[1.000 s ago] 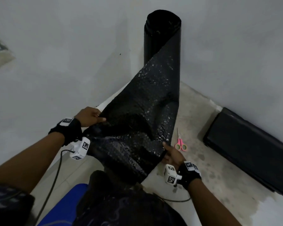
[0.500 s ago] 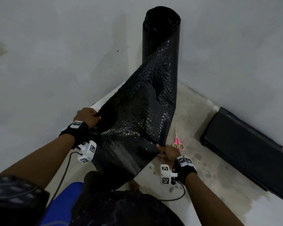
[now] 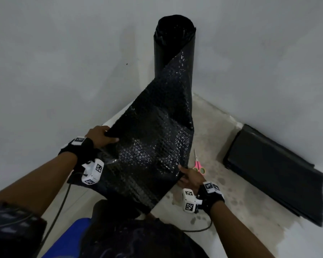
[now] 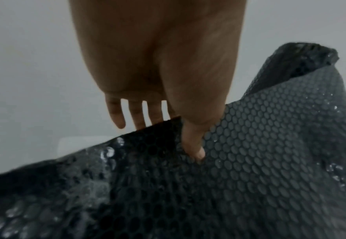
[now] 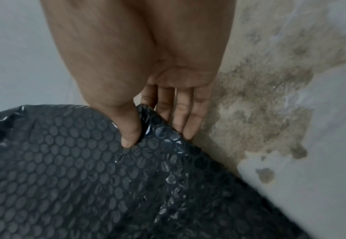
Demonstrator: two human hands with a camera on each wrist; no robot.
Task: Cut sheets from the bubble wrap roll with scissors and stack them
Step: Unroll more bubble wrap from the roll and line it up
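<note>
Grey walls meet in corner; stained floor below. Roll upright in corner, sheet drawn off toward person. Left hand pinches sheet's left edge, thumb on top, fingers behind. Right hand pinches right edge likewise. Scissors on floor just beside right hand, untouched. Stack against right wall, apart; bare floor between.

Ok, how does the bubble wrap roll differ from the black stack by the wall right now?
The bubble wrap roll stands upright in the corner; the black stack lies flat on the floor. The roll's loose end is pinched by the left hand and right hand; nothing touches the stack. Both are black.
</note>
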